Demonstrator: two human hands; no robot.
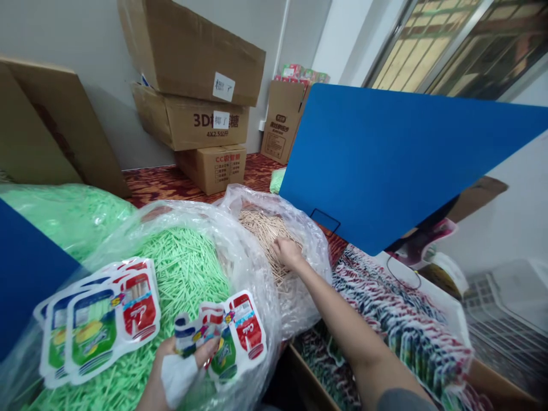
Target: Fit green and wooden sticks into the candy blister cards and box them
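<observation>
step in hand, as i judge it: gathering tan sticks [259,225]. right hand [287,252] is down in the clear bag [317,257] that holds them; its fingers curl at the heap but the tips are hidden, so cannot tell whether they grip any. left hand [177,365] has thumb and fingers clamped on printed packets [244,342], above green sticks [184,260]. a fanned stack of packets [94,325] lies to its left. next move seems to call for a light pinch, keeping clear of the loose plastic.
</observation>
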